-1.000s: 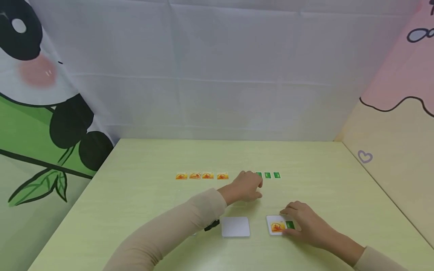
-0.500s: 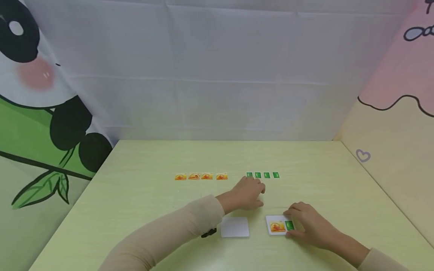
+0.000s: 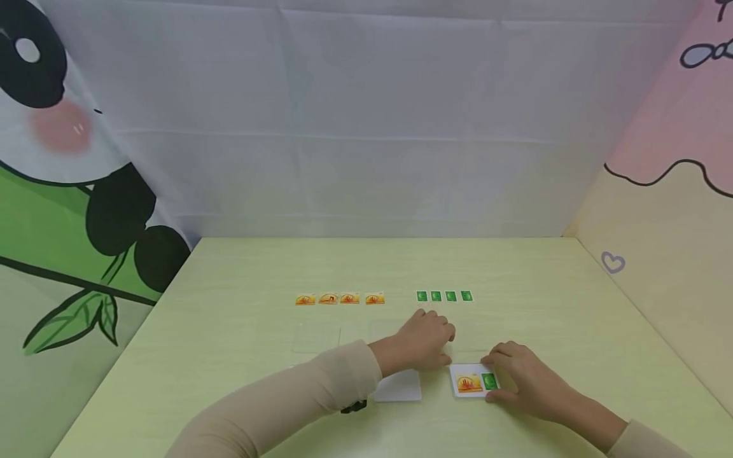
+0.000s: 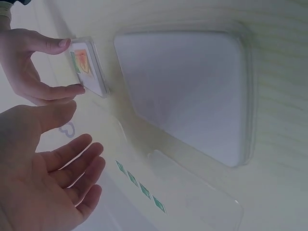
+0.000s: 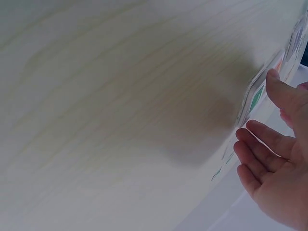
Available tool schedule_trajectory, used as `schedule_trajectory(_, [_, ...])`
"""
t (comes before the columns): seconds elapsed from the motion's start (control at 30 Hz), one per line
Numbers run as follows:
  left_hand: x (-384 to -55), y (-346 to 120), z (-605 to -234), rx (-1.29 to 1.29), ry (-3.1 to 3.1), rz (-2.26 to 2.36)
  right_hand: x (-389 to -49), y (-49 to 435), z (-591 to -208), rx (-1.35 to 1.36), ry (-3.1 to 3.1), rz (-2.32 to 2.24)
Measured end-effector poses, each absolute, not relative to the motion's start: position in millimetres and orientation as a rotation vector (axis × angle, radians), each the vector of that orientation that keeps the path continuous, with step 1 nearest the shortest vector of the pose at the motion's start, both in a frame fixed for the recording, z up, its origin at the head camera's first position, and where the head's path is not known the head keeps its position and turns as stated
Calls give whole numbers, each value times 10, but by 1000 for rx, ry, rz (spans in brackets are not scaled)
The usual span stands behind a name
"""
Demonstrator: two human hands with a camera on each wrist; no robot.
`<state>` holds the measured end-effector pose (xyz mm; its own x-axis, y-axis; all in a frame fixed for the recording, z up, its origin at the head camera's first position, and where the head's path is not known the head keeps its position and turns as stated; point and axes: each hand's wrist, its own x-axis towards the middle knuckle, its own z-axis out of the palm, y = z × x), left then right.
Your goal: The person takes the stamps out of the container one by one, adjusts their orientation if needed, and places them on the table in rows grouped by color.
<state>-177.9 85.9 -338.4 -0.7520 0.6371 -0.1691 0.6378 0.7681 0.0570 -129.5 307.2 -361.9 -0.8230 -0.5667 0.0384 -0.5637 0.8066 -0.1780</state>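
Note:
My left hand (image 3: 420, 340), fingers loosely bent and holding nothing, hovers over the far edge of a blank white card (image 3: 397, 388) with a clear rim. In the left wrist view its palm and spread fingers show beside that card (image 4: 183, 91). My right hand (image 3: 523, 381) pinches the right end of a second white card (image 3: 462, 393), thumb at the near corner and fingertips at the far one. On this card lie an orange picture sticker (image 3: 469, 383) and a green sticker (image 3: 489, 381). The right wrist view shows the thumb (image 5: 284, 94) against the card's edge.
Farther back lie a row of several orange stickers (image 3: 350, 298) and a row of several green ones (image 3: 451, 296). Clear rectangular plates (image 3: 316, 338) lie flat between the rows and the cards. A white cloth (image 3: 378, 159) hangs behind the table.
My left hand has drawn back from the green row toward me, uncovering the leftmost green sticker. The right hand has slid slightly right along its card.

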Motion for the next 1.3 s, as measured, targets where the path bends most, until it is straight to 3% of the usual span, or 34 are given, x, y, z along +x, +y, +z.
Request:
schedule_trajectory(0.57, [-1619, 975, -3484, 1016, 2703, -2, -1317, 3104, -3650, -1086, 2996, -336])
schedule_trajectory(1.3, [-1574, 1040, -3522, 1045, 2705, -44, -1334, 3078, -3654, -1075, 2966, -353])
